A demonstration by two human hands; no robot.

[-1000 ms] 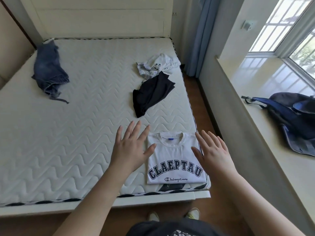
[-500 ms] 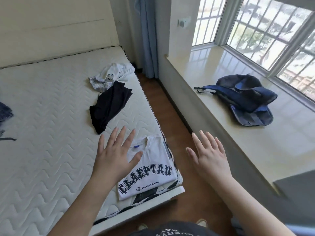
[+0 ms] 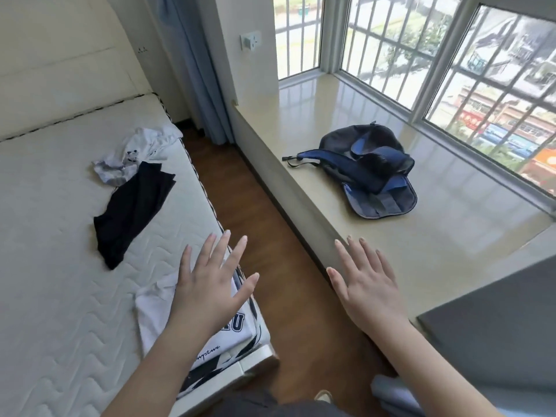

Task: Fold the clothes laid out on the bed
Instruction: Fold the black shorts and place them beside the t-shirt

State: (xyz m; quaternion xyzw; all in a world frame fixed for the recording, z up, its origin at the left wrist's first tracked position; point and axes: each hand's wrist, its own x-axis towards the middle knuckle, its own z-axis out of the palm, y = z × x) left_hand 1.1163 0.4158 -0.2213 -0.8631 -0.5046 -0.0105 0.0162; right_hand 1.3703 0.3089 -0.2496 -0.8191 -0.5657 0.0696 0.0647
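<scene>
Head view: folded white T-shirt [image 3: 156, 299] at the near right corner of the bed [image 3: 45, 266], partly under the left hand [image 3: 210, 284], fingers spread straight, nothing held. Right hand [image 3: 367, 284] likewise flat and empty, off the bed, above the floor beside the window ledge [image 3: 301, 139]. Next unfolded piece, likely the black garment [image 3: 132, 209], ahead and left of both hands, long axis running diagonally from near left to far right; crumpled white garment [image 3: 135, 158] touching its far end. Left hand clearly nearer.
</scene>
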